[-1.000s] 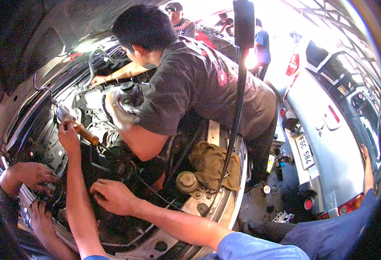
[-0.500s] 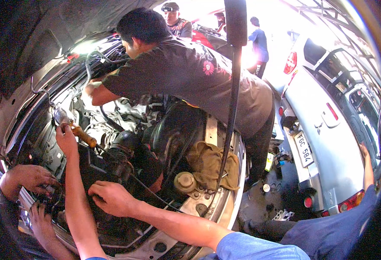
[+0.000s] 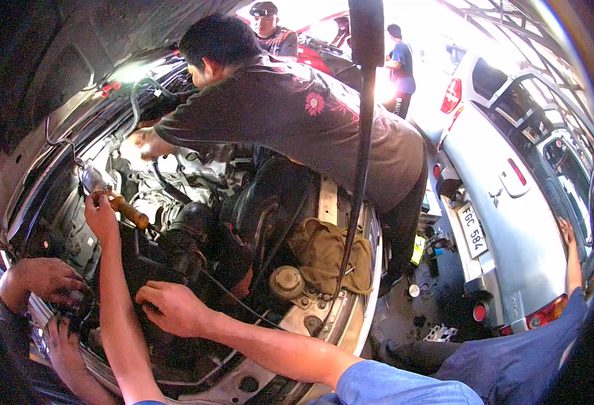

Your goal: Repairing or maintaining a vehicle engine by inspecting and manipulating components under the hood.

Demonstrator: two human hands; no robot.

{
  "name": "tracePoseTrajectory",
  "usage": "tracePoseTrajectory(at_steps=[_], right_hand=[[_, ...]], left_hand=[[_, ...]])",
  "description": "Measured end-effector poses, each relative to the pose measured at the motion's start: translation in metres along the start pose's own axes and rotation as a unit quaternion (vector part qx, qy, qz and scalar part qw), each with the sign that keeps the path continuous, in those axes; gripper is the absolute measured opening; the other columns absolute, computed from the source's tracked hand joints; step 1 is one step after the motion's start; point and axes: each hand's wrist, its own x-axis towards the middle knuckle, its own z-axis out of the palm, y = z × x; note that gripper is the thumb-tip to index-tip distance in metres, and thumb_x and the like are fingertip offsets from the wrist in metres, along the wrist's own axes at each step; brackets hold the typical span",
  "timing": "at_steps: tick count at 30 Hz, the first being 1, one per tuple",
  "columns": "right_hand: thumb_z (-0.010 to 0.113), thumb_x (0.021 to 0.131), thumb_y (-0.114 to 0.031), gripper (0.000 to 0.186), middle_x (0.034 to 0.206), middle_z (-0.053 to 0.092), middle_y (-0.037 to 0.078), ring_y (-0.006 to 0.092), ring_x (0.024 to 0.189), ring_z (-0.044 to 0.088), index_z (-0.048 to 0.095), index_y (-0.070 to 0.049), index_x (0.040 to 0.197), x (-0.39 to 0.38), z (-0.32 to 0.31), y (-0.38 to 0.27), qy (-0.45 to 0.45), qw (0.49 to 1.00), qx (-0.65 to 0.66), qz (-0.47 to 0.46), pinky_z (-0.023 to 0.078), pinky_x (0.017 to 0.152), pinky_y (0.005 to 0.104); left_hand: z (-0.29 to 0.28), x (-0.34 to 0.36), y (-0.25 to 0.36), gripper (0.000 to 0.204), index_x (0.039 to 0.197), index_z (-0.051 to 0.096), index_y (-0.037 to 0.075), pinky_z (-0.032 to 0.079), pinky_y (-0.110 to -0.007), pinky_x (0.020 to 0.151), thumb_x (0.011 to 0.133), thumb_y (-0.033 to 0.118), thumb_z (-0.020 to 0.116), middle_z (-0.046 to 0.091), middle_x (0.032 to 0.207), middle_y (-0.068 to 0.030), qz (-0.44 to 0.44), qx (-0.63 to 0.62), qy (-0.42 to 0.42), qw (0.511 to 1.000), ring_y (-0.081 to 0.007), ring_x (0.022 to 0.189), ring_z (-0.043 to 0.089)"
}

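My left hand [image 3: 101, 214] is raised over the left side of the engine bay, gripping a caged work lamp [image 3: 129, 212] with an orange-brown handle and metal guard. My right hand [image 3: 170, 309] hangs over dark engine parts in the lower middle, fingers loosely bent and apart, with nothing visible in it. A black air-intake part [image 3: 194, 223] lies above it; a brown cloth [image 3: 332, 260] and pale round reservoir [image 3: 285, 281] sit to its right on the front edge.
A co-worker [image 3: 290, 121] leans across the engine; another's hands [image 3: 54, 283] work at lower left. The raised hood [image 3: 27, 88] arches overhead. A black vertical bar [image 3: 366, 37] crosses mid-view. A silver vehicle [image 3: 523, 263] stands right, a blue-sleeved person [image 3: 506, 364] beside it. More people stand behind.
The leaning co-worker's near arm has moved up and to the left, uncovering more of the engine's middle. My hands have barely shifted.
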Motion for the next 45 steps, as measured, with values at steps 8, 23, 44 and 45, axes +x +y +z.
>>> tracePoseTrajectory(at_steps=[8, 23, 44, 45], right_hand=[[0.060, 0.081, -0.011, 0.021, 0.095, 0.058, 0.020, 0.0421, 0.093, 0.059, 0.057, 0.000, 0.100, 0.001, 0.000, 0.000, -0.019, 1.000, 0.006, 0.014, 0.051, 0.080, 0.0500], [0.060, 0.081, -0.008, 0.018, 0.091, 0.057, 0.020, 0.0426, 0.089, 0.059, 0.056, 0.000, 0.097, 0.000, 0.004, 0.005, -0.006, 1.000, 0.022, -0.001, 0.050, 0.076, 0.0499], [0.060, 0.084, -0.011, 0.021, 0.097, 0.058, 0.020, 0.0426, 0.095, 0.059, 0.056, -0.001, 0.102, -0.002, 0.002, 0.001, -0.032, 0.999, 0.008, 0.009, 0.050, 0.081, 0.0507], [0.060, 0.083, -0.011, 0.021, 0.096, 0.058, 0.020, 0.0427, 0.095, 0.059, 0.056, -0.001, 0.101, -0.002, 0.003, 0.001, -0.029, 0.999, 0.012, 0.007, 0.050, 0.081, 0.0508]], left_hand=[[0.001, -0.001, 0.000, 0.018, 0.099, 0.062, -0.001, 0.050, -0.033, 0.066, 0.093, 0.014, 0.054, 0.065, 0.095, -0.0088, -0.002, -0.015, -0.002, 1.000, -0.0160, 0.074, 0.060], [-0.003, -0.001, 0.002, 0.027, 0.103, 0.060, -0.005, 0.046, -0.041, 0.077, 0.094, 0.020, 0.055, 0.065, 0.098, -0.0171, 0.012, 0.028, -0.012, 0.999, -0.0290, 0.086, 0.061], [0.001, 0.001, -0.012, 0.022, 0.103, 0.060, -0.003, 0.047, -0.038, 0.080, 0.092, 0.015, 0.053, 0.064, 0.101, -0.0153, 0.004, -0.041, -0.013, 0.999, -0.0268, 0.090, 0.061], [0.002, 0.000, -0.012, 0.022, 0.102, 0.060, -0.003, 0.047, -0.038, 0.079, 0.092, 0.014, 0.054, 0.064, 0.100, -0.0151, 0.013, -0.032, -0.001, 0.999, -0.0263, 0.089, 0.061]])
